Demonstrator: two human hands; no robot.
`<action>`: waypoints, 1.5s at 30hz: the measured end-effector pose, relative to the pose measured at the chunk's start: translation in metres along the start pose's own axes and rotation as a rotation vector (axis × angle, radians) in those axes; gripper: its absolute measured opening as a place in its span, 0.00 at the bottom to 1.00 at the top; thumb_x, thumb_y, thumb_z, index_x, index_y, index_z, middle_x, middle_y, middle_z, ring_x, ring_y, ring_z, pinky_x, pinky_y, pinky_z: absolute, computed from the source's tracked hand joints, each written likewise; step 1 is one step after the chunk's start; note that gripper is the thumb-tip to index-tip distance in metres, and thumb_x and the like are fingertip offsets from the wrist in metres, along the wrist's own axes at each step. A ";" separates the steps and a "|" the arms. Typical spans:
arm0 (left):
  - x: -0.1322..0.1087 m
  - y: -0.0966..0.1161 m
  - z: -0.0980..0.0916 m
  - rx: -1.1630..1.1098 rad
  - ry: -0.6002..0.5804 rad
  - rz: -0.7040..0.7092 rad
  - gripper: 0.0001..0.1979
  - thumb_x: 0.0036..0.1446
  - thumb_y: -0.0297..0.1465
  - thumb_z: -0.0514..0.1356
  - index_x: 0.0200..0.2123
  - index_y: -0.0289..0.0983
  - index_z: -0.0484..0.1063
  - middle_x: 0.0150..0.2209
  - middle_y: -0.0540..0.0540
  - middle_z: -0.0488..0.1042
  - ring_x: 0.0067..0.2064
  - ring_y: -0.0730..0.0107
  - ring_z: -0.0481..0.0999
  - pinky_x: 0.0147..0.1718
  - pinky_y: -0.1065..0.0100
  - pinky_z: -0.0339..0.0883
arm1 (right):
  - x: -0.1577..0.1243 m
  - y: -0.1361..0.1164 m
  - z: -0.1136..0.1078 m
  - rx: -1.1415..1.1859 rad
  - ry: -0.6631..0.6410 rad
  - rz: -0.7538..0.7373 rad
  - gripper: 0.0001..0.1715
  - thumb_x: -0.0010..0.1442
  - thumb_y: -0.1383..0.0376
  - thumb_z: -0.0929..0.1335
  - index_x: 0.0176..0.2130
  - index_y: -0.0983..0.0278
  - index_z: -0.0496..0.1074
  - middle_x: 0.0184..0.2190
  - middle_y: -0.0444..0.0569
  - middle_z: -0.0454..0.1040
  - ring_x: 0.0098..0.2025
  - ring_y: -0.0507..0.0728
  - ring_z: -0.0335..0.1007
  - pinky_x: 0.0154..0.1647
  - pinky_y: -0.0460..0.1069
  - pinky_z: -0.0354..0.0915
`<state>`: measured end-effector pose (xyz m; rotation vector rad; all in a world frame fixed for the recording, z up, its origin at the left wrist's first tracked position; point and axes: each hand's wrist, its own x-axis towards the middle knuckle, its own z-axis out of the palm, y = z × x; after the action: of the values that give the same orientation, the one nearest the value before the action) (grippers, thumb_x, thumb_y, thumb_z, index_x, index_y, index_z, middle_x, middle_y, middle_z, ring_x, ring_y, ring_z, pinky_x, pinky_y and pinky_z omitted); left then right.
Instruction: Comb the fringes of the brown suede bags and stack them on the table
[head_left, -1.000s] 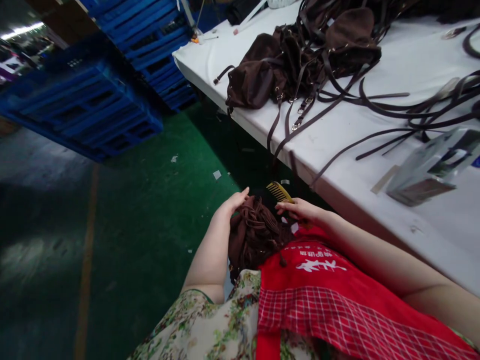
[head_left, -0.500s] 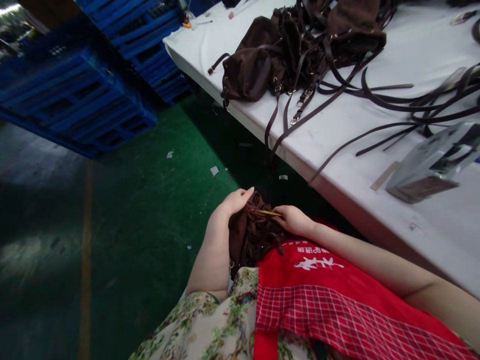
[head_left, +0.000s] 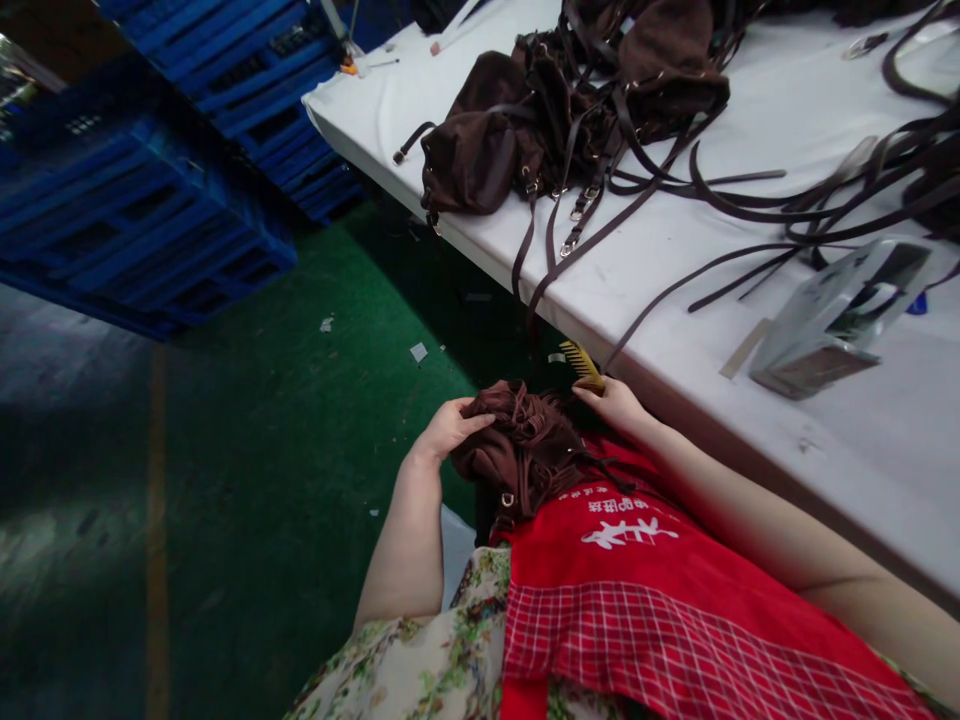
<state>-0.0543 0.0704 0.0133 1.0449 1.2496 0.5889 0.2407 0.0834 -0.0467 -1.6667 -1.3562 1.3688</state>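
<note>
A brown bag with a tangle of fringe (head_left: pixel 517 440) rests in my lap against the red apron (head_left: pixel 600 530). My left hand (head_left: pixel 450 428) grips its left side, thumb on top and the other fingers hidden beneath. In my right hand (head_left: pixel 616 402) is a yellow comb (head_left: pixel 583 366), pinched at one end, its teeth pointing up and left. The comb is raised beside the bag, apart from the fringe. A small buckle (head_left: pixel 508 500) shows at the bag's lower edge.
On the white table (head_left: pixel 660 330) lie several dark brown bags (head_left: pixel 480 150) and long straps (head_left: pixel 795 215), some hanging over the edge. A clear plastic holder (head_left: pixel 840 320) stands at right. Blue pallets (head_left: pixel 150 210) are stacked at left on the green floor (head_left: pixel 300 440), where paper scraps lie.
My right hand has lifted the comb out of the fringe, moving up and to the right. The bag has turned in my left hand, which has shifted slightly down and left.
</note>
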 end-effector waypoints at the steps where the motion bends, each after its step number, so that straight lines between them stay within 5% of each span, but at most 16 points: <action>1: -0.001 0.002 0.000 -0.004 -0.026 -0.004 0.28 0.38 0.41 0.71 0.42 0.31 0.73 0.41 0.40 0.78 0.41 0.59 0.77 0.42 0.62 0.69 | -0.003 -0.012 -0.002 -0.037 -0.014 -0.111 0.15 0.51 0.60 0.70 0.39 0.63 0.74 0.39 0.51 0.76 0.42 0.59 0.71 0.44 0.52 0.66; 6: 0.000 0.008 0.004 0.076 -0.033 0.052 0.28 0.42 0.44 0.69 0.42 0.32 0.73 0.41 0.41 0.78 0.42 0.60 0.76 0.41 0.65 0.68 | -0.013 -0.060 0.007 -0.207 -0.394 -0.629 0.34 0.46 0.72 0.68 0.54 0.59 0.69 0.57 0.50 0.64 0.53 0.60 0.66 0.52 0.52 0.63; 9: 0.002 0.002 0.002 0.120 0.009 0.025 0.26 0.41 0.44 0.69 0.39 0.31 0.74 0.37 0.43 0.78 0.38 0.62 0.76 0.38 0.66 0.68 | -0.010 -0.060 0.024 -0.335 -0.486 -0.676 0.33 0.43 0.74 0.67 0.51 0.60 0.70 0.50 0.50 0.70 0.49 0.59 0.68 0.49 0.51 0.64; 13: -0.003 -0.009 -0.006 0.049 0.020 -0.013 0.23 0.41 0.42 0.70 0.36 0.32 0.74 0.34 0.45 0.78 0.35 0.66 0.76 0.37 0.67 0.68 | 0.000 -0.045 0.041 -0.158 -0.370 -0.427 0.10 0.50 0.66 0.67 0.36 0.64 0.72 0.33 0.47 0.72 0.34 0.55 0.69 0.38 0.49 0.64; 17: -0.009 -0.012 -0.009 -0.005 0.022 -0.039 0.23 0.39 0.41 0.71 0.35 0.32 0.74 0.34 0.45 0.78 0.34 0.65 0.76 0.36 0.67 0.68 | 0.015 -0.039 0.041 0.354 -0.316 -0.004 0.15 0.51 0.56 0.68 0.33 0.64 0.69 0.18 0.40 0.62 0.18 0.47 0.52 0.18 0.44 0.51; 20: -0.010 -0.009 -0.008 -0.032 0.011 -0.040 0.23 0.38 0.40 0.71 0.36 0.32 0.74 0.35 0.44 0.78 0.35 0.65 0.76 0.38 0.66 0.68 | 0.028 -0.038 0.034 0.431 -0.233 0.126 0.17 0.50 0.54 0.67 0.34 0.64 0.69 0.17 0.40 0.60 0.16 0.47 0.47 0.15 0.44 0.45; 25: -0.007 -0.010 -0.010 -0.053 -0.008 -0.030 0.22 0.39 0.38 0.71 0.36 0.32 0.74 0.36 0.44 0.78 0.37 0.64 0.77 0.40 0.65 0.68 | 0.036 -0.037 0.016 -0.154 0.087 -0.009 0.16 0.46 0.64 0.70 0.38 0.64 0.72 0.31 0.50 0.73 0.32 0.56 0.68 0.34 0.49 0.64; 29: -0.006 -0.011 -0.011 -0.070 -0.014 -0.035 0.23 0.39 0.38 0.71 0.37 0.32 0.74 0.36 0.44 0.79 0.37 0.64 0.77 0.40 0.64 0.68 | 0.026 -0.050 0.005 -0.327 0.189 -0.253 0.23 0.46 0.71 0.65 0.45 0.64 0.72 0.44 0.53 0.73 0.46 0.61 0.68 0.50 0.52 0.63; 33: -0.004 -0.007 -0.004 -0.101 -0.045 -0.041 0.23 0.38 0.37 0.72 0.37 0.32 0.73 0.36 0.44 0.79 0.37 0.64 0.77 0.39 0.65 0.69 | 0.030 -0.065 0.016 -0.218 -0.099 -0.522 0.27 0.46 0.71 0.64 0.48 0.65 0.72 0.49 0.49 0.72 0.50 0.59 0.67 0.54 0.50 0.60; 38: -0.004 0.000 -0.009 -0.060 -0.076 -0.037 0.25 0.36 0.37 0.73 0.37 0.30 0.74 0.37 0.41 0.79 0.37 0.62 0.77 0.39 0.65 0.69 | 0.044 -0.062 0.040 -0.076 -0.614 -0.290 0.30 0.44 0.72 0.64 0.49 0.66 0.71 0.39 0.45 0.77 0.38 0.56 0.73 0.39 0.47 0.67; 45: -0.022 0.019 -0.069 -0.159 -0.142 -0.099 0.30 0.24 0.36 0.76 0.34 0.32 0.74 0.32 0.44 0.78 0.32 0.64 0.77 0.34 0.68 0.69 | 0.010 -0.072 0.045 0.140 -1.059 -0.134 0.24 0.46 0.63 0.73 0.45 0.67 0.75 0.39 0.47 0.78 0.38 0.56 0.74 0.39 0.47 0.69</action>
<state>-0.1224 0.0819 0.0418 0.8718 1.1052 0.5203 0.1736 0.1079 0.0008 -0.6805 -1.7768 2.3234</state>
